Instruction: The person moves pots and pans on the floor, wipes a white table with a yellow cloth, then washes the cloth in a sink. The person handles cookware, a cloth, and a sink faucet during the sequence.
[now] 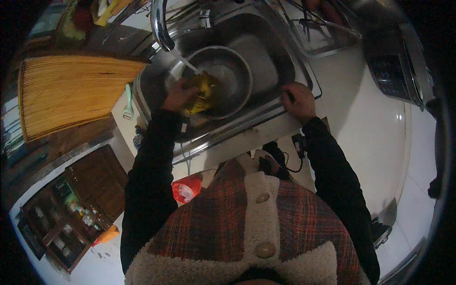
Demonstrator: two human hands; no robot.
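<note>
Under the running chrome faucet (164, 30), a round metal pan (235, 94) sits inside the stainless steel sink (265, 53). My left hand (180, 97) reaches over the pan's left side, its fingers on a soft yellow item (203, 85), perhaps a cloth; motion blurs it. The stream of water (187, 64) falls onto this item. My right hand (299, 101) rests on the sink's front right edge with its fingers curled, and I see nothing held in it.
A green peeler (128, 103) lies left of the sink near a ribbed yellow-brown board (78, 94). To the right stand a wire rack (324, 39) and a dark appliance with a control panel (390, 76) on the pale countertop (363, 142). A red bag (187, 188) hangs below.
</note>
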